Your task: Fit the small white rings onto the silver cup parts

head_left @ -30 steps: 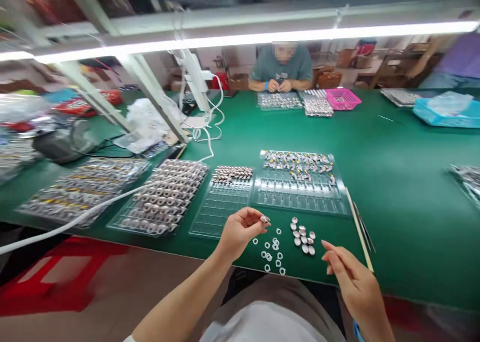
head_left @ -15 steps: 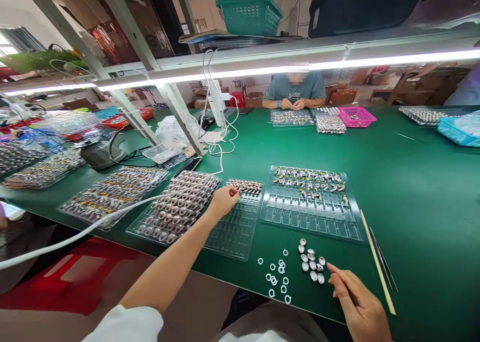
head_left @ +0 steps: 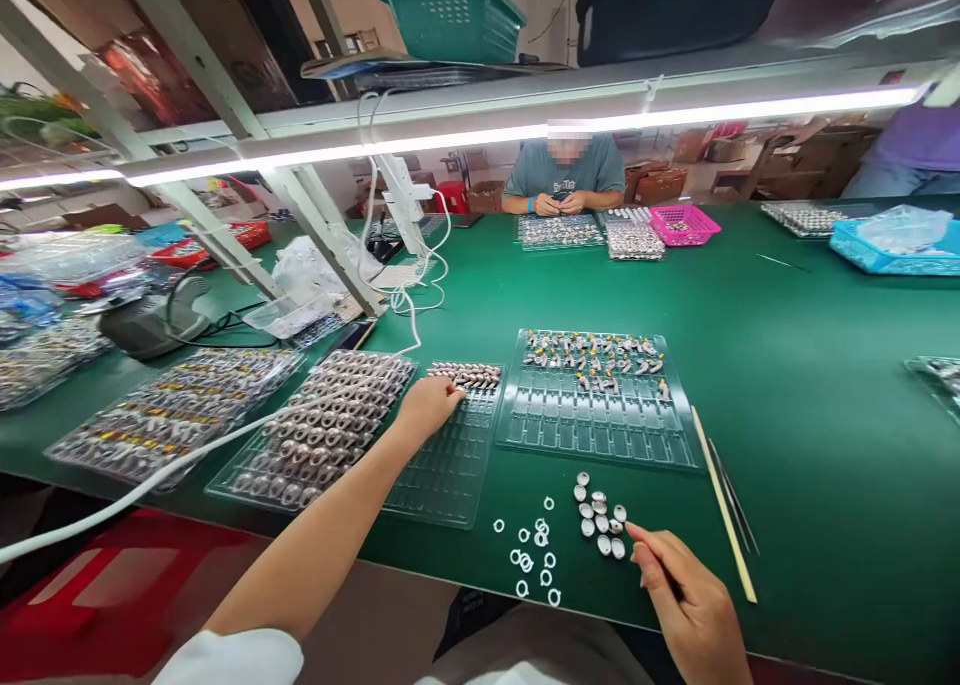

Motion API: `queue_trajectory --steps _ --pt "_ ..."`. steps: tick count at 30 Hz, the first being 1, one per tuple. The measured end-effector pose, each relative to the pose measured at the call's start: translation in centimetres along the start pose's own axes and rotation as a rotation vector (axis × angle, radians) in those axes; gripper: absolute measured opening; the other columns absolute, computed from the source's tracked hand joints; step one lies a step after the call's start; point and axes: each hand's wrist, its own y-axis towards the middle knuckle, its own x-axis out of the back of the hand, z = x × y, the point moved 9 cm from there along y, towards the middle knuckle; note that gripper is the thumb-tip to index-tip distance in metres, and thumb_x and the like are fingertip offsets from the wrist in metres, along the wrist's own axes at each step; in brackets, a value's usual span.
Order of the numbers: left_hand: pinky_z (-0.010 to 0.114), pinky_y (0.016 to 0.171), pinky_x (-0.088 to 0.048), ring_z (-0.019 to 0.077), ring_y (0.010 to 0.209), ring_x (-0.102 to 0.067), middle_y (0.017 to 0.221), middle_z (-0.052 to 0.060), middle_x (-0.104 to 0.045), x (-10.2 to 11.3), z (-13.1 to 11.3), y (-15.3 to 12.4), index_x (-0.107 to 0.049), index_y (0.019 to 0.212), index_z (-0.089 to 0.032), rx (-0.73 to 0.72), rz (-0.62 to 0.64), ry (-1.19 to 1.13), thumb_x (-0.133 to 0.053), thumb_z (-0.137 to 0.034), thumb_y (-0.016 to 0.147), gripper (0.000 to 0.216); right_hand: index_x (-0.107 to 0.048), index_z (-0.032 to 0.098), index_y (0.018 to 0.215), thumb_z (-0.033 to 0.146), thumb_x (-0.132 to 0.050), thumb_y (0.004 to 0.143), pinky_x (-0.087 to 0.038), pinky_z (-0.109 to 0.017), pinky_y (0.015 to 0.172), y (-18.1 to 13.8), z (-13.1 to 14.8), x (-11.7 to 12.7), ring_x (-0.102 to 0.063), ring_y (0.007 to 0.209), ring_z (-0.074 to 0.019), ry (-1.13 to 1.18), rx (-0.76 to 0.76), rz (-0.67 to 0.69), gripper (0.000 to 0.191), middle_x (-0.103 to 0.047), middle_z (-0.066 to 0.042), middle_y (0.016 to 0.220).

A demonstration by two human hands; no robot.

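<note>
My left hand (head_left: 429, 407) reaches over a clear plastic tray (head_left: 450, 485), its fingers pinched at the front of the rows of small beige parts (head_left: 469, 373). Whatever lies between those fingertips is too small to make out. Beside a loose group of small oval white-and-grey shells (head_left: 602, 524) is my right hand (head_left: 686, 595), thumb and forefinger close together and the other fingers curled. Its forefinger tip is right by the nearest shells; anything in that grip is hidden. Several white rings (head_left: 541, 537) lie left of the shells.
Another clear tray (head_left: 600, 435) holds small parts with yellow bits. A pale stick (head_left: 724, 505) and metal tweezers (head_left: 733, 495) lie to its right. Filled trays (head_left: 322, 425) and a white cable (head_left: 180, 465) are at left. Across the table, a person (head_left: 564, 180) works beside a pink basket (head_left: 686, 225).
The view has shifted to the right, so things appear further left. My left hand has edged toward the tray's part rows; my right hand stays beside the shells.
</note>
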Motion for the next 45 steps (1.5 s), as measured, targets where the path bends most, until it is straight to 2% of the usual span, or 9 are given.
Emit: queue_trajectory --steps 6,12,15,24,30,33,37,40,45 --pt "0.034 0.079 -0.047 0.0273 0.086 -0.065 0.084 0.011 -0.070 1.3 -5.2 -1.8 -0.068 0.087 -0.016 -0.144 -0.123 -0.040 -0.057 -0.037 0.087 0.023 -0.065 0.028 0.115 0.024 -0.048 0.093 -0.058 -0.029 0.053 0.1 0.9 0.0 -0.068 0.065 -0.0204 0.012 -0.011 -0.008 0.028 -0.066 -0.006 0.080" --pt "0.038 0.098 -0.046 0.0243 0.110 -0.058 0.110 0.010 -0.065 -3.0 -16.8 -0.8 -0.064 0.110 -0.014 -0.410 0.040 -0.145 -0.057 -0.034 0.092 0.028 -0.065 0.022 0.113 0.022 -0.046 0.095 -0.054 -0.026 0.063 -0.5 0.3 -0.3 -0.064 0.072 -0.0170 0.027 -0.063 0.010 0.026 -0.065 -0.005 0.083" --pt "0.042 0.087 -0.053 0.0216 0.103 -0.061 0.122 0.010 -0.058 -5.4 -20.1 1.4 -0.057 0.120 -0.017 -0.379 0.134 -0.144 -0.055 -0.032 0.094 0.030 -0.063 0.021 0.117 0.020 -0.045 0.096 -0.052 -0.025 0.065 -0.8 -0.2 -0.7 -0.062 0.072 -0.0156 0.037 -0.089 0.035 0.027 -0.063 -0.004 0.082" --pt "0.043 0.086 -0.054 0.0242 0.103 -0.061 0.120 0.010 -0.059 -8.9 -21.8 3.6 -0.056 0.120 -0.014 -0.198 0.339 -0.130 -0.058 -0.033 0.092 0.034 -0.060 0.023 0.121 0.015 -0.046 0.095 -0.048 -0.027 0.067 -1.2 -0.5 -1.1 -0.060 0.076 -0.0156 0.040 -0.068 0.018 0.030 -0.062 -0.004 0.087" --pt "0.036 0.077 -0.053 0.0216 0.087 -0.064 0.099 0.011 -0.067 -6.6 -22.2 2.6 -0.067 0.098 -0.011 -0.236 0.219 -0.199 -0.057 -0.032 0.092 0.024 -0.060 0.024 0.121 0.015 -0.046 0.095 -0.047 -0.029 0.069 -1.2 -0.4 -1.2 -0.059 0.078 -0.0161 0.049 -0.054 0.016 0.031 -0.061 -0.004 0.088" --pt "0.033 0.070 -0.047 0.0211 0.076 -0.062 0.077 0.009 -0.068 -3.6 -22.5 -0.1 -0.069 0.074 -0.013 -0.348 0.101 -0.265 -0.056 -0.032 0.089 0.027 -0.063 0.025 0.117 0.018 -0.047 0.095 -0.046 -0.027 0.064 -1.1 -0.5 -0.3 -0.058 0.073 -0.0146 0.113 -0.095 -0.017 0.028 -0.061 -0.003 0.085" --pt "0.031 0.073 -0.046 0.0185 0.081 -0.060 0.083 0.006 -0.065 -1.0 -22.6 -7.5 -0.069 0.080 -0.016 -0.541 0.025 -0.360 -0.060 -0.029 0.085 0.016 -0.064 0.026 0.114 0.026 -0.050 0.095 -0.047 -0.025 0.062 -1.3 -0.9 0.8 -0.058 0.069 -0.0123 0.259 -0.267 -0.073 0.024 -0.060 -0.002 0.086" --pt "0.029 0.064 -0.045 0.0176 0.072 -0.056 0.075 0.006 -0.061 1.6 -22.9 -14.7 -0.067 0.082 -0.015 -0.828 -0.198 -0.442 -0.060 -0.023 0.086 0.011 -0.059 0.026 0.123 0.032 -0.053 0.094 -0.051 -0.025 0.065 -1.4 -0.4 -0.1 -0.062 0.077 -0.0138 0.427 -0.375 -0.050 0.030 -0.063 -0.004 0.096" --pt "0.033 0.065 -0.048 0.0179 0.070 -0.053 0.078 0.007 -0.062 2.0 -22.3 -21.2 -0.063 0.092 -0.013 -0.944 -0.320 -0.418 -0.065 -0.016 0.084 0.009 -0.061 0.023 0.114 0.035 -0.065 0.087 -0.054 -0.027 0.073 -1.4 1.0 -2.6 -0.064 0.085 -0.0164 0.657 -0.490 -0.036 0.030 -0.067 -0.005 0.097"
